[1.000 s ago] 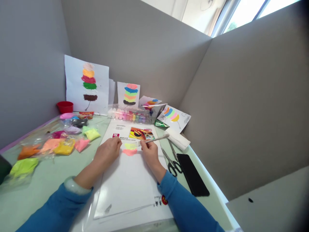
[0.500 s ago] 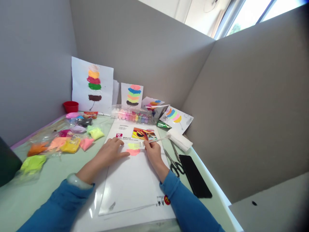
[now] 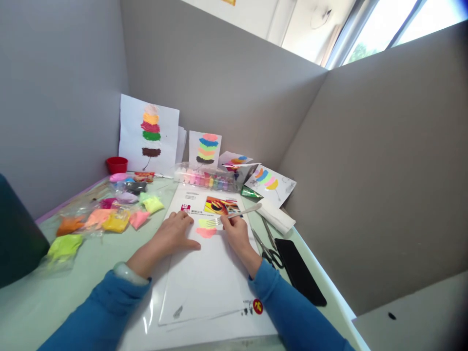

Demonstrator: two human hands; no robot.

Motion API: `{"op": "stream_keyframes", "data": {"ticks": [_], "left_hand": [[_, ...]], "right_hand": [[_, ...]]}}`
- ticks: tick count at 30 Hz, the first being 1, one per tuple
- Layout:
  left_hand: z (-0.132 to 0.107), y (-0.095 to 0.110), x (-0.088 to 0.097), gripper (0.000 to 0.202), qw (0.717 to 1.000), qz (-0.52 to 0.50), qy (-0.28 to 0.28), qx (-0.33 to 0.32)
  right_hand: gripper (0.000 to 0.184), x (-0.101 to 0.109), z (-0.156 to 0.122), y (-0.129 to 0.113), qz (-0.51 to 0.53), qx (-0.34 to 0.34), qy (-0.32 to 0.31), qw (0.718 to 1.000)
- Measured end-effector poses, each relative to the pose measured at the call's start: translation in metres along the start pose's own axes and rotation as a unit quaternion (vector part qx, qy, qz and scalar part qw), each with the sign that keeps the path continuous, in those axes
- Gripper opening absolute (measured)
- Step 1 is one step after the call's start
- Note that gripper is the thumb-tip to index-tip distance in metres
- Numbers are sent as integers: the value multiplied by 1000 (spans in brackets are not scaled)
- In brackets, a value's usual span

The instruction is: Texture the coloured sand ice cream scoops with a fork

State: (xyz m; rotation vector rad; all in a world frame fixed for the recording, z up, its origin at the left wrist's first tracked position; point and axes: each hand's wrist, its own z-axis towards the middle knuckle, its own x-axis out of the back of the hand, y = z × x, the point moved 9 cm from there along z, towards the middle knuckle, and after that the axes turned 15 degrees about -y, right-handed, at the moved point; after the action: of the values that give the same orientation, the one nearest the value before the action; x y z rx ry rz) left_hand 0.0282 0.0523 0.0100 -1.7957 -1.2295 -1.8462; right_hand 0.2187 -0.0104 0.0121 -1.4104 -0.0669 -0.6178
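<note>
My right hand (image 3: 237, 235) grips a white fork (image 3: 244, 211) near its neck, its handle pointing up and right. The tines lie over a yellow clay patch (image 3: 205, 224), which adjoins a pink clay patch (image 3: 206, 233) on the near side. Both patches are on a white paper sheet (image 3: 204, 287). To the left of the patches, my left hand (image 3: 178, 234) rests flat on the sheet, with thumb and fingers apart and nothing held. A printed glossy paper pack (image 3: 193, 194) shows beyond the patches.
Bags of coloured clay (image 3: 109, 219) and a red cup (image 3: 117, 165) are at left. Right of the paper lie scissors (image 3: 269, 252), a black phone (image 3: 300, 272) and a white tissue roll (image 3: 277, 216). Painted cards (image 3: 205, 147) lean on the grey partition (image 3: 219, 87), behind a packet of paints (image 3: 208, 177).
The camera view has shifted, so everything sits slightly right and lower. The fork stays at the yellow patch in my right hand. My left hand remains flat beside it.
</note>
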Motion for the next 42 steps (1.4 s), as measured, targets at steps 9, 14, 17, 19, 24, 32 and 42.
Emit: {"op": "stream_keyframes", "data": {"ticks": [9, 14, 17, 19, 24, 32, 42], "left_hand": [[0, -1, -1, 66, 1000, 15, 11, 1], [1, -3, -3, 67, 1000, 16, 7, -3], [0, -2, -3, 66, 1000, 19, 3, -10], [-1, 1, -2, 65, 1000, 22, 0, -15], [-4, 5, 1, 65, 1000, 19, -11, -8], [-3, 5, 2, 60, 1000, 25, 0, -19], [2, 0, -3, 64, 999, 29, -7, -13]], "right_hand": [[29, -22, 2, -1, -23, 10, 1, 1000], [29, -10, -1, 8, -31, 7, 13, 999], [30, -6, 0, 8, -20, 7, 4, 1000], [30, -9, 0, 6, -16, 13, -6, 1000], [29, -18, -1, 3, -45, 19, -30, 998], [24, -25, 0, 2, -109, 3, -55, 992], [20, -29, 7, 8, -131, -34, -66, 989]]}}
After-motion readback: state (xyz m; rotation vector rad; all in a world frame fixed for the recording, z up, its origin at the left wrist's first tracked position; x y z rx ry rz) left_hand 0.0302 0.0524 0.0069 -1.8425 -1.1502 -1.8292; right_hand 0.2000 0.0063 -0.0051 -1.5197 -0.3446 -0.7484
